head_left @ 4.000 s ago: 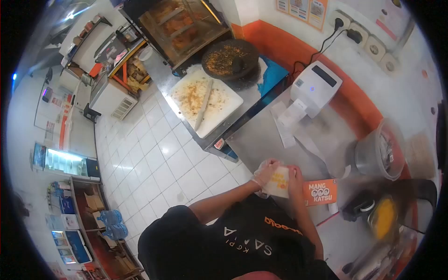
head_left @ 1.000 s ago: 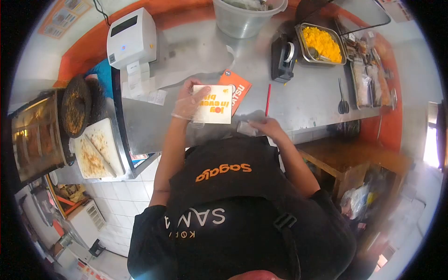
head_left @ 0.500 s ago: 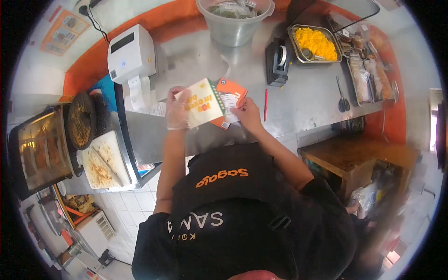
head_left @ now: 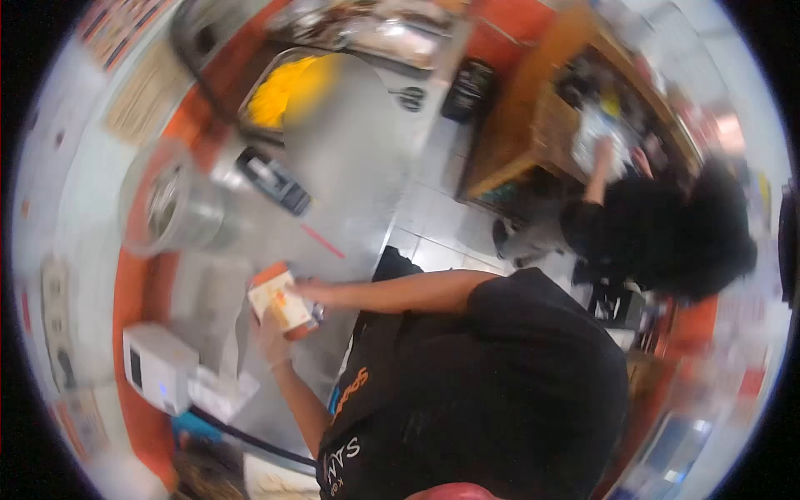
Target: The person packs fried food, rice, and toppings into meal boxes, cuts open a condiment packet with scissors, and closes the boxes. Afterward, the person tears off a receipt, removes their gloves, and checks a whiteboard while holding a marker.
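Observation:
A cream printed card [head_left: 280, 300] with orange lettering lies over an orange card [head_left: 301, 331], whose edges stick out around it. My left hand [head_left: 270, 340], in a clear glove, is closed on the cream card's near side. At the other side my right hand [head_left: 317, 292] grips the orange card; motion blurs its fingertips. Both cards are held above the metal counter [head_left: 367, 179]. A red pen [head_left: 322, 241] lies beyond my right hand, next to a black tape dispenser [head_left: 275, 182].
A white label printer [head_left: 162, 367] and a clear bucket [head_left: 169, 212] stand along the wall. A tray of yellow food [head_left: 279, 93] and scissors [head_left: 410, 98] are farther along. Another person [head_left: 658, 229] reaches toward a plastic bag [head_left: 598, 148] by a wooden shelf unit [head_left: 529, 121].
My view has swung to the right, bringing the other person into sight. The cream card now overlaps more of the orange card, and my hands have drawn closer together.

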Motion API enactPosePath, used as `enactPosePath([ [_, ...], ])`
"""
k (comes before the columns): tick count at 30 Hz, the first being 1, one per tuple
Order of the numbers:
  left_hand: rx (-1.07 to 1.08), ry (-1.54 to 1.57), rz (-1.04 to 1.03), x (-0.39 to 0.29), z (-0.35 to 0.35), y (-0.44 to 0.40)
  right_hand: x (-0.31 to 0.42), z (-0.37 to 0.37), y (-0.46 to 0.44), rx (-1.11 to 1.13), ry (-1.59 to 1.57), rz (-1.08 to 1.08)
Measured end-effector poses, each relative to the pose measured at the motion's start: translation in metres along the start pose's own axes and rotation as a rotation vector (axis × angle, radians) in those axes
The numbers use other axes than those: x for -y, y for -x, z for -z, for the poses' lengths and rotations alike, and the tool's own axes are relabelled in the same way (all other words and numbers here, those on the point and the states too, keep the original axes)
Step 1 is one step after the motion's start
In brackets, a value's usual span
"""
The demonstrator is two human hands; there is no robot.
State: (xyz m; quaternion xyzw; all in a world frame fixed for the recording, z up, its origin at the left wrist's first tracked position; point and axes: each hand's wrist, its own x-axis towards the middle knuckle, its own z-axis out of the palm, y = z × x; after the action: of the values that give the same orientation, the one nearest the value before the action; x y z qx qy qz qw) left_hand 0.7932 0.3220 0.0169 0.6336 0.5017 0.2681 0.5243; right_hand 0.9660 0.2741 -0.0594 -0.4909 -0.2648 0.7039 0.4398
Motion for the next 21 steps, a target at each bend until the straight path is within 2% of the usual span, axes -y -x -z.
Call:
enactPosePath([
  [1,0.095,-0.001,-0.022,0.034,0.011,-0.009,0.003,-0.008,-0.003,-0.012,0.142,0.074],
  [2,0.108,0.087,0.036,0.049,0.011,-0.011,0.011,-0.015,0.008,-0.046,0.135,0.094],
  [4,0.085,0.287,0.212,0.045,0.010,-0.013,0.032,-0.031,0.034,-0.325,0.398,-0.111],
  [5,0.054,0.403,0.330,0.022,0.000,0.002,0.037,-0.031,0.041,-0.342,0.390,-0.095],
  [7,0.152,0.590,0.297,-0.025,-0.018,0.026,0.043,-0.022,0.058,-0.263,0.255,-0.050],
  [9,0.110,0.576,0.290,-0.041,-0.042,0.044,0.056,-0.006,0.081,-0.248,0.199,-0.029],
  [11,0.059,0.574,0.281,-0.046,-0.054,0.043,0.080,0.020,0.119,-0.258,0.124,0.148],
  [12,0.129,-0.079,-0.203,-0.044,-0.060,0.042,0.096,0.034,0.143,-0.250,-0.081,0.363],
  [14,0.324,-0.112,-0.347,-0.074,-0.108,0.025,0.118,0.080,0.187,-0.100,-0.474,0.303],
  [15,0.422,-0.118,-0.418,-0.089,-0.131,0.017,0.123,0.102,0.210,-0.115,-0.611,0.381],
  [16,0.591,0.239,-0.086,-0.177,-0.172,0.025,0.108,0.133,0.219,-0.169,-0.724,0.343],
  [17,0.659,0.201,-0.182,-0.219,-0.201,0.034,0.114,0.152,0.244,-0.184,-0.770,0.474],
  [19,0.744,-0.145,-0.446,-0.230,-0.223,0.023,0.098,0.199,0.272,-0.452,-0.818,0.580],
  [21,0.741,-0.093,-0.457,-0.240,-0.250,0.019,0.083,0.257,0.301,-0.572,-0.942,0.742],
])
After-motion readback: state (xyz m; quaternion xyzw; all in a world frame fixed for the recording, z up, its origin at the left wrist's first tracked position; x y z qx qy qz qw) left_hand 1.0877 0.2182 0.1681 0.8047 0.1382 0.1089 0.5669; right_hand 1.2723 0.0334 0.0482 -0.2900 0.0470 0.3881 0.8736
